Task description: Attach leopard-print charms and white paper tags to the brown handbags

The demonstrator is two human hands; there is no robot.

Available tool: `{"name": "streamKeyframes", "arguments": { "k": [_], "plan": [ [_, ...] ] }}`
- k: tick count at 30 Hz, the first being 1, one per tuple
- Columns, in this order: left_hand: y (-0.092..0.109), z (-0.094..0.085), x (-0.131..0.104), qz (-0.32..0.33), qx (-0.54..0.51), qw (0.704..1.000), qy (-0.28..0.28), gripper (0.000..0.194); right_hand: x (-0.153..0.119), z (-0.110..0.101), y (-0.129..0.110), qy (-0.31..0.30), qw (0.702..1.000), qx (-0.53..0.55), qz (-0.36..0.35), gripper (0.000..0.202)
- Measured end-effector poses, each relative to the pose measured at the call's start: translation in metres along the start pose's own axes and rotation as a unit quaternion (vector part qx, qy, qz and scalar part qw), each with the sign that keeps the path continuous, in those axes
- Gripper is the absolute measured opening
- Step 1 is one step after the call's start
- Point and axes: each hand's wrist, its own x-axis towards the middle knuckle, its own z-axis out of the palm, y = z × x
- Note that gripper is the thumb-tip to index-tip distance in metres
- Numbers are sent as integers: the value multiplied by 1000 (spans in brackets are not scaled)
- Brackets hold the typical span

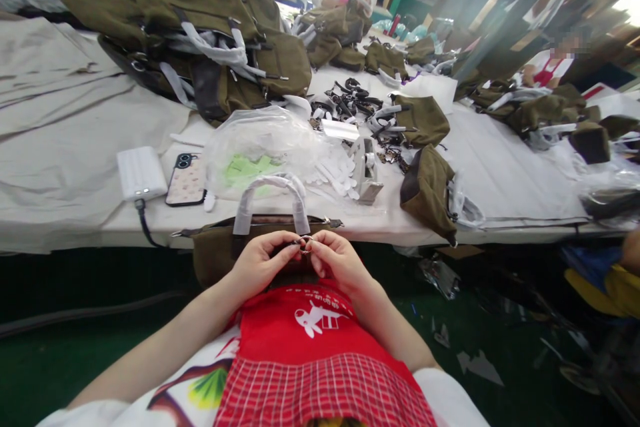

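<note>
Hands point(334, 255) pinching metal ring point(307, 237), bag handle point(244, 212) partly hiding clear plastic point(273, 130), phone point(186, 180) leftward

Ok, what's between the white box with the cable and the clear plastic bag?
A phone lying face down, with a thin white strip just beyond it; head view.

A white power bank point(142, 174) lies beside a phone point(186, 181).

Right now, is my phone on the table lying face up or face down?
Face down: the phone's patterned back shows, with the camera lenses facing up.
</note>
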Motion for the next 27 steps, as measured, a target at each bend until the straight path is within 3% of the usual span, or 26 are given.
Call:
{"name": "streamKeyframes", "arguments": {
  "k": [4, 10, 16, 19, 22, 24, 27],
  "plan": [
    [1, 0, 2, 36, 49, 998, 7, 21, 2, -3, 3, -68, 995, 67, 39, 31],
    [-3, 1, 2, -6, 22, 999, -28, 32, 2, -6, 5, -68, 985, 147, 59, 26],
    [-5, 3, 1, -21, 38, 998, -39, 33, 2, -7, 7, -83, 982, 154, 69, 25],
    [-8, 0, 6, 17, 106, 994, -31, 33, 0, -8, 9, -88, 983, 146, 66, 25],
    [-18, -7, 18, 70, 245, 965, 61, 33, -3, -6, 9, -100, 983, 131, 84, 27],
    [-25, -11, 30, 67, 317, 941, 101, 32, -5, -3, 10, -114, 981, 122, 104, 27],
    [-30, -12, 50, 44, 371, 925, 75, 33, -6, 0, 14, -121, 980, 109, 119, 25]
  ]
}}
